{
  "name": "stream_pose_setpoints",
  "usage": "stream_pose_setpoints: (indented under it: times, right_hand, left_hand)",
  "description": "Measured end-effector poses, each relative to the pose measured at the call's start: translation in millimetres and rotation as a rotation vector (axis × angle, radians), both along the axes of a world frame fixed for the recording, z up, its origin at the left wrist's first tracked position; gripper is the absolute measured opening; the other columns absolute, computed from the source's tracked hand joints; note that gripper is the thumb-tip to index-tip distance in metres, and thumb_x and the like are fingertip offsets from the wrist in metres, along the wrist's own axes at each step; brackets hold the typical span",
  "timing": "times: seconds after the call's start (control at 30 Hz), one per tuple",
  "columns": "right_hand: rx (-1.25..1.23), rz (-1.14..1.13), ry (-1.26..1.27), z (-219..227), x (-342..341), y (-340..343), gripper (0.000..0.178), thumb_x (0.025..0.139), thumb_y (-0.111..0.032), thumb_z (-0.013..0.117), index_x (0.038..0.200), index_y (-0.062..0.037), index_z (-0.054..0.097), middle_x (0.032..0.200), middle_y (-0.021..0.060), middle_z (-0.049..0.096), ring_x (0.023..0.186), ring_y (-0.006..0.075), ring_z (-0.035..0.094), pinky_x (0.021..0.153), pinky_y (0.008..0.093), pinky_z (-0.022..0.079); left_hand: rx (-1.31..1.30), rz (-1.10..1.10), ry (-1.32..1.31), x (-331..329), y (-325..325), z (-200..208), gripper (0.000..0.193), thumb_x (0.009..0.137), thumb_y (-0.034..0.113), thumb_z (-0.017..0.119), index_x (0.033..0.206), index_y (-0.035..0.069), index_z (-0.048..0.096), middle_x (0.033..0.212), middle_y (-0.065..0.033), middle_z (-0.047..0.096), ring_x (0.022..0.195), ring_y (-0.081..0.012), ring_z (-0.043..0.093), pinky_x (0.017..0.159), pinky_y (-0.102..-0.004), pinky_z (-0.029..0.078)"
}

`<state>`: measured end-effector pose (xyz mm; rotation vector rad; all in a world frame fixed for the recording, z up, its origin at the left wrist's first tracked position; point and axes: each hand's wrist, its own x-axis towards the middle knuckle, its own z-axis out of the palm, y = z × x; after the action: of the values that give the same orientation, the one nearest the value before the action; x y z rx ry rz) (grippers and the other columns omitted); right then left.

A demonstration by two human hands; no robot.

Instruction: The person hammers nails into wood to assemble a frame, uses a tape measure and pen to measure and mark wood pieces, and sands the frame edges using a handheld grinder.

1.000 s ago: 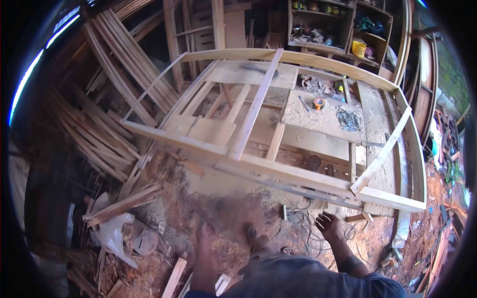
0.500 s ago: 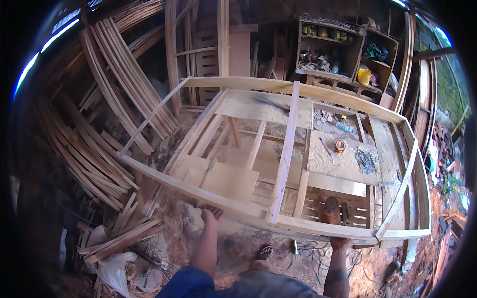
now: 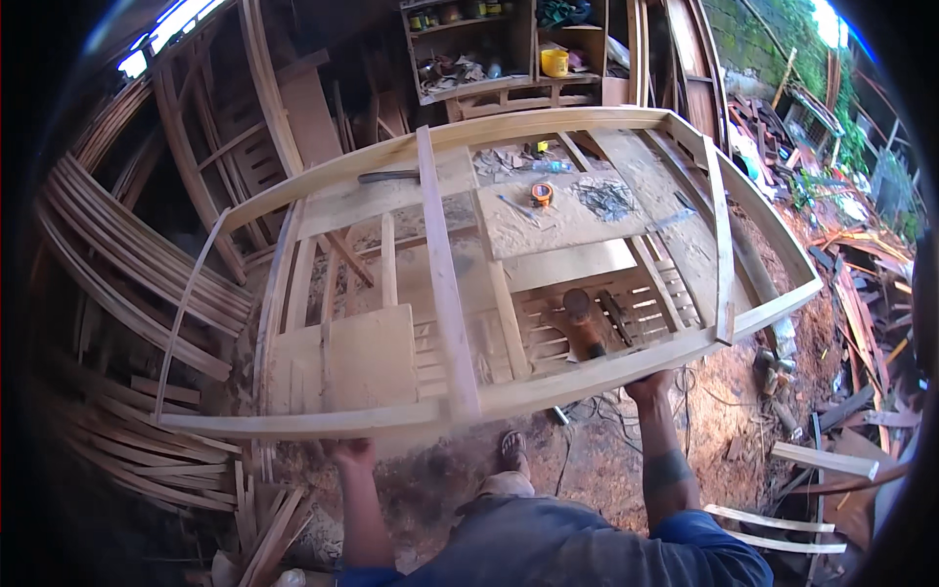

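A large, light wooden frame [image 3: 577,383] spans the view in front of me, raised above a slatted workbench [image 3: 511,328]. It has a crossbar [image 3: 445,264] near its middle and a slanting strip [image 3: 719,220] at the right corner. My left hand [image 3: 350,451] grips the near rail from below toward its left end, fingers partly hidden by the wood. Farther right, my right hand [image 3: 648,385] is closed under the same rail, its fingertips out of sight. Through the frame show an orange tape measure [image 3: 542,194] and a heap of dark nail-like pieces [image 3: 604,199] on a dusty board.
Stacked wooden strips [image 3: 147,264] lean and lie along the left. Behind the bench stands a shelf unit [image 3: 489,91] with a yellow bucket [image 3: 555,64]. Scrap wood [image 3: 861,323] is piled at the right. Cables [image 3: 690,391] lie on the ground beside my right arm.
My view has swung right, so the bench and shelves sit farther left. The frame has shifted and turned over the bench with both hands still on its near rail.
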<state>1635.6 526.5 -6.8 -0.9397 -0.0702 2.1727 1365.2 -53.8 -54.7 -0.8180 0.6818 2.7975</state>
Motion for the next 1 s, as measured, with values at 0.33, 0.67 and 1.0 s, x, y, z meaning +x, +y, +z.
stream_pose_setpoints:
  times: [0.33,0.67,1.0]
  right_hand:
    - [-0.001,-0.014,0.009,9.1,244.4,-75.3,0.039,0.099,-0.05,0.043,0.088,-0.0142,0.056,0.073,0.0076,0.057,0.068,0.0269,0.058,0.067,0.0475,0.051]
    - [0.957,-0.134,0.153,174.2,304.7,-121.5,0.036,0.105,-0.029,0.044,0.128,-0.0045,0.056,0.119,0.0139,0.065,0.11,0.0303,0.064,0.096,0.0464,0.054]
    - [1.235,0.104,0.916,347.7,343.6,-113.7,0.048,0.11,-0.037,0.028,0.145,-0.0055,0.04,0.142,0.0163,0.052,0.13,0.0333,0.054,0.101,0.0477,0.052]
  left_hand:
    - [0.032,-0.098,0.378,297.5,-66.5,49.1,0.057,0.09,0.056,0.058,0.12,0.009,0.068,0.116,-0.0169,0.069,0.108,-0.0359,0.065,0.095,-0.0559,0.051]
    - [0.177,-0.25,0.926,344.7,-136.3,212.9,0.05,0.102,0.041,0.049,0.132,0.001,0.058,0.128,-0.0197,0.064,0.12,-0.0339,0.06,0.106,-0.0546,0.046]
    - [-0.175,0.26,1.034,383.6,-144.3,432.4,0.053,0.106,0.024,0.04,0.149,-0.005,0.031,0.157,-0.0227,0.032,0.146,-0.0355,0.031,0.122,-0.0525,0.025]
